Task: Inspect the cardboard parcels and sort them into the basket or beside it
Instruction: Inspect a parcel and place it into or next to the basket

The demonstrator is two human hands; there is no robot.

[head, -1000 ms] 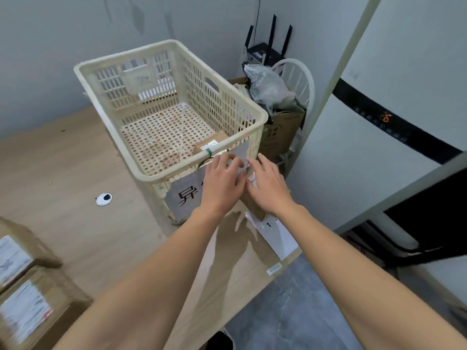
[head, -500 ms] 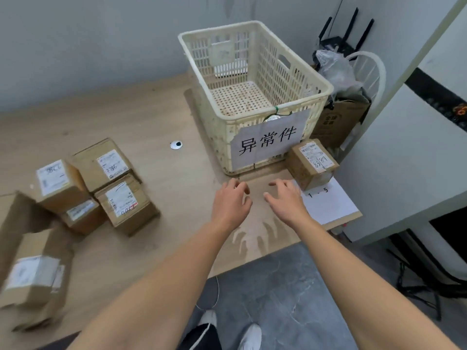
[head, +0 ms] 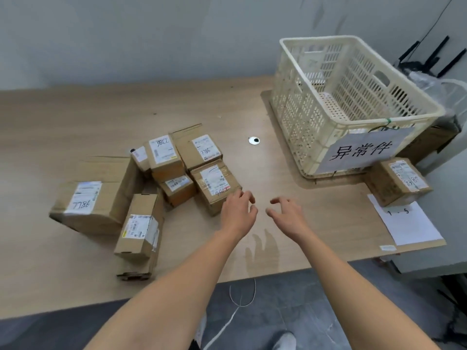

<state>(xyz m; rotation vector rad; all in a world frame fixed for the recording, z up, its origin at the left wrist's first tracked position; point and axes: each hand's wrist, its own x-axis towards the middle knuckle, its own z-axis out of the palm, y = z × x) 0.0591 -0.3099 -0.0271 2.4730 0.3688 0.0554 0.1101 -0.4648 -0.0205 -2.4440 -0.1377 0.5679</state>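
**Nothing gripped at this moment**

Holds left hand (head: 237, 213) and right hand (head: 288, 216) above the tabletop (head: 75, 117), fingers loosely curled, gripping nothing. Shows a cluster of parcels (head: 164, 183) just left of the left hand. Shows one parcel (head: 398, 180) beside the basket (head: 364, 121), at its front right corner.

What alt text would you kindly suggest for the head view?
A person's open left hand and right hand reach over a wooden table, holding nothing. Left of them lies a cluster of labelled parcels; to the right stands a cream basket bearing a sign, one parcel beside it.
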